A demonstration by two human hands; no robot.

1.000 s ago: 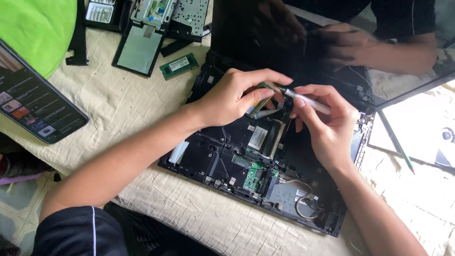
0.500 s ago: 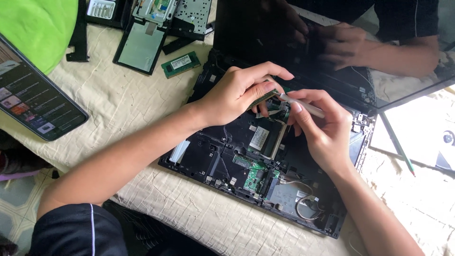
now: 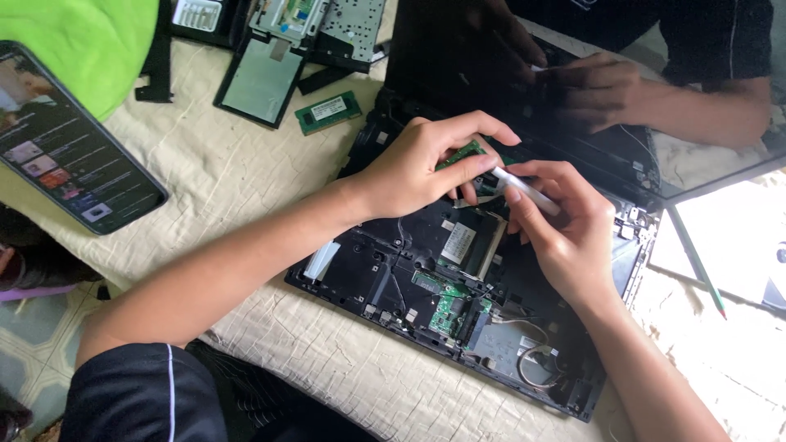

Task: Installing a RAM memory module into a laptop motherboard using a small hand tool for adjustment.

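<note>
An opened black laptop base [image 3: 393, 286] lies on a cream cloth, its green circuit boards and cables exposed. My left hand [image 3: 417, 168] pinches a small green circuit board [image 3: 460, 153] over the base's upper middle. My right hand [image 3: 565, 233] holds a thin white stick-like tool [image 3: 524, 190] whose tip points at that small board. The two hands touch above the base. The laptop's dark glossy screen [image 3: 589, 90] stands open behind and mirrors both hands.
A green memory module [image 3: 327, 112] lies loose on the cloth at upper middle. Removed drive parts and a black-framed panel [image 3: 260, 78] sit at the top. A smartphone [image 3: 74, 164] with a lit screen lies left, below a bright green object [image 3: 90, 41]. A green pencil [image 3: 696, 262] lies right.
My hands shifted slightly. The white tool has drawn in closer to the small green board held by my left hand.
</note>
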